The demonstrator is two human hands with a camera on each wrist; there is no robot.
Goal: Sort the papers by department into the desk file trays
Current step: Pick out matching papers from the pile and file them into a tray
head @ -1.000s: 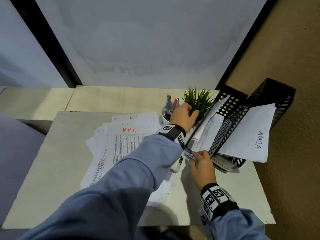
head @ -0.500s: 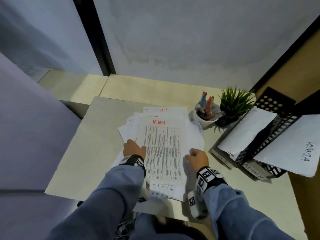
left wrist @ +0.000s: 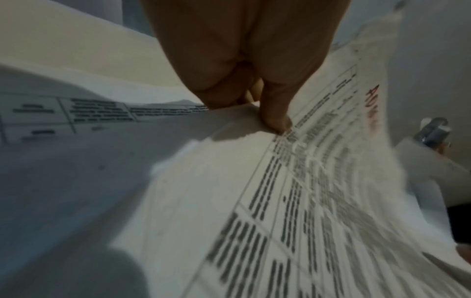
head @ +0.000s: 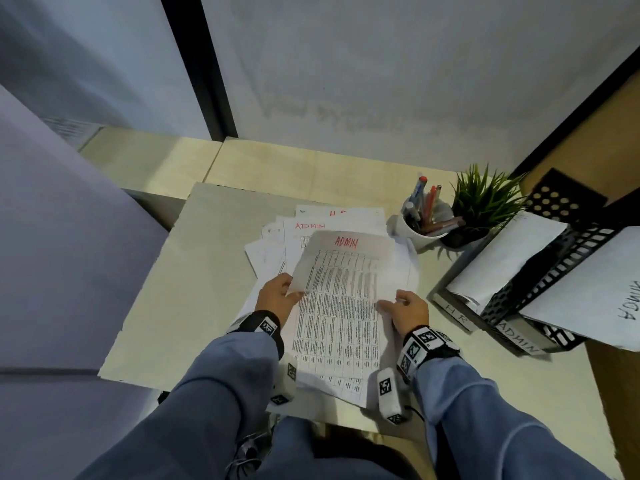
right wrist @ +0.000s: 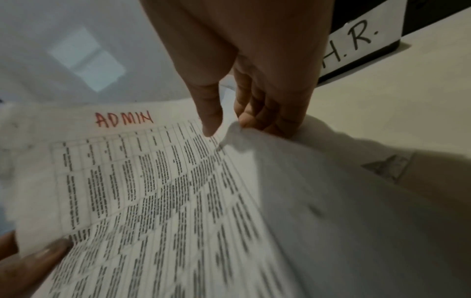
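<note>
A printed table sheet headed ADMIN in red (head: 341, 282) (left wrist: 318, 161) (right wrist: 142, 181) is raised off the paper pile (head: 277, 244) in the middle of the desk. My left hand (head: 278, 296) (left wrist: 260, 108) pinches its left edge, thumb on top. My right hand (head: 403, 306) (right wrist: 229, 125) pinches its right edge, thumb above and fingers beneath. At the right stand black perforated file trays: the HR tray (head: 453, 315) (right wrist: 362, 42) and the ADMIN tray (head: 519, 337), each holding white sheets.
A white cup of pens (head: 420, 225) and a small green potted plant (head: 481, 206) stand behind the pile, left of the trays. The desk (head: 194, 271) has a near edge at my lap. A grey wall rises behind, a brown wall at the right.
Both hands left the trays and came to the pile. They took hold of the top ADMIN sheet by its side edges, and it has since lifted off the pile.
</note>
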